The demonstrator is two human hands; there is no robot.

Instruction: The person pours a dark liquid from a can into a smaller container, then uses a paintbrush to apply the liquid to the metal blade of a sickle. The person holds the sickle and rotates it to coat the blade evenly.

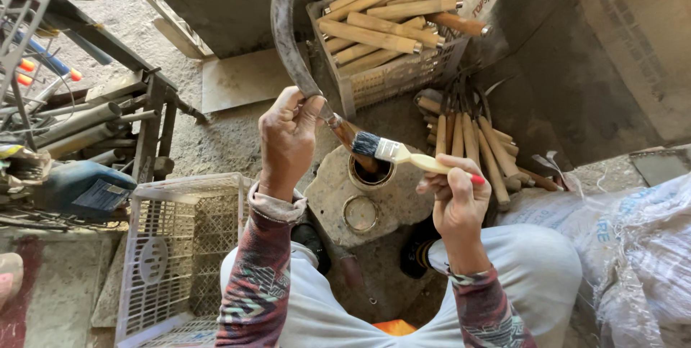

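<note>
Now, left hand (286, 136): grip closed on a curved sickle blade (286, 24), its wooden handle (353, 143) dipping into the tin.
Right hand (455, 193): grip closed around a paintbrush (403, 154), bristles touching the handle.
Tin (371, 172): open, on a stone slab (338, 197), between the knees.
Far basket (392, 67): holds wooden handles.
Near left: empty white crate (180, 247).

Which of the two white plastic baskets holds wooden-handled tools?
The white plastic basket at top centre, beyond the hands; the white plastic basket by the left knee shows none.
</note>
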